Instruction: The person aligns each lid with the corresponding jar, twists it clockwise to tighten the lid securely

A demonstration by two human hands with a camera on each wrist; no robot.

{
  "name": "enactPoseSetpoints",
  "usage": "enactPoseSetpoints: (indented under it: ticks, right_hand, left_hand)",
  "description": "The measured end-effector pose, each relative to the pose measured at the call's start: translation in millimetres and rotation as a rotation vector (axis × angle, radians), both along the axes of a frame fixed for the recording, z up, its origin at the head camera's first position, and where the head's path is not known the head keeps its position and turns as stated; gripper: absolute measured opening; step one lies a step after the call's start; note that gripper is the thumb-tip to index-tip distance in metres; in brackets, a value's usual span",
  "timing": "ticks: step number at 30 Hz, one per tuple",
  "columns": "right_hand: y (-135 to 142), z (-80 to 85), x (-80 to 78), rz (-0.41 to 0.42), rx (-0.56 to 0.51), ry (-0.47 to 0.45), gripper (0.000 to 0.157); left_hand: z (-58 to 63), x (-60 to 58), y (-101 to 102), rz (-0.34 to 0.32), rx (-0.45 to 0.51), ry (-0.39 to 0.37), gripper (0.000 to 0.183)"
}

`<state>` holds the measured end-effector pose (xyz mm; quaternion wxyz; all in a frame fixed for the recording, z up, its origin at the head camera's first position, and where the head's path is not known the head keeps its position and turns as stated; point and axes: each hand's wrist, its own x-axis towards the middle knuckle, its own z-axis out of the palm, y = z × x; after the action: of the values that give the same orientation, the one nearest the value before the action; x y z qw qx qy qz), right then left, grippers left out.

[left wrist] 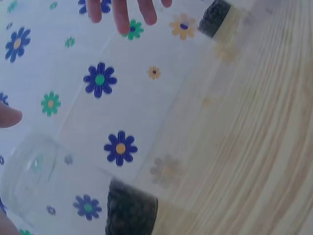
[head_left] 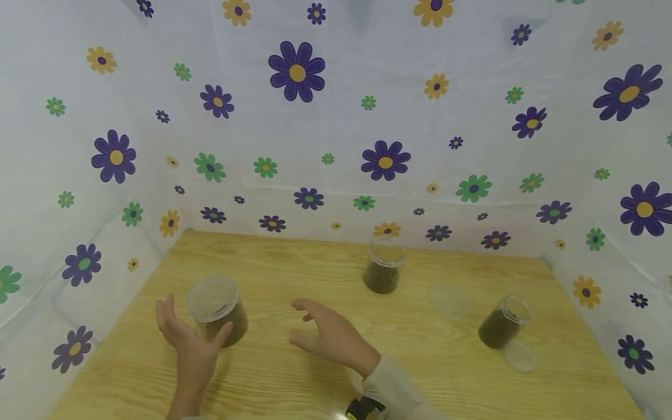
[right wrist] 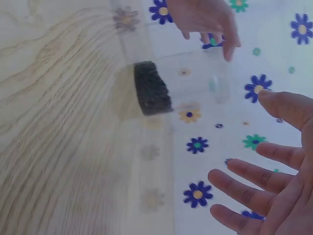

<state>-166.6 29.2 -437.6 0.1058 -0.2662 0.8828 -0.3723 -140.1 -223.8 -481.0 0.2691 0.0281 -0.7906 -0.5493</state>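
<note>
A clear jar (head_left: 212, 300) stands upright at the left of the wooden table, its round top looking cloudy in the head view. Dark granular contents (right wrist: 152, 88) fill its lower part. My left hand (head_left: 191, 344) is spread about the near side of this jar, thumb on the right and fingers on the left. Its thumb (left wrist: 9, 116) shows at the edge of the left wrist view. To the right of the jar, apart from it, my right hand (head_left: 336, 338) hovers over the table with fingers extended, palm towards the jar, holding nothing.
A second jar (head_left: 382, 275) with dark contents stands at the back. A third, fuller jar (head_left: 496, 328) is on the right, with a translucent lid (head_left: 520, 357) lying beside it. Another lid (head_left: 450, 301) lies between them. Flower-printed sheeting (head_left: 336, 128) encloses the table's back and sides.
</note>
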Motion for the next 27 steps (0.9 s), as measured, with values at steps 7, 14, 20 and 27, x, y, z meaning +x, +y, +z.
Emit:
enactPoseSetpoints:
  ticks: [7, 14, 20, 27]
  right_hand:
    - [52, 9.0, 24.7, -0.076, 0.009, 0.117, 0.052]
    - [91, 7.1, 35.7, -0.207, 0.021, 0.268, 0.045]
    - [112, 4.5, 39.0, -0.312, 0.011, 0.274, 0.046]
    - [135, -6.7, 33.6, -0.38, -0.021, 0.265, 0.045]
  left_hand:
    - [12.9, 4.5, 30, 0.112, -0.204, 0.169, 0.099]
    - [17.5, 2.3, 70, 0.006, -0.342, 0.245, 0.095]
    - [15.8, 0.5, 112, -0.198, -0.297, 0.084, 0.102]
    - [5.0, -6.9, 148, -0.422, -0.194, -0.003, 0.097]
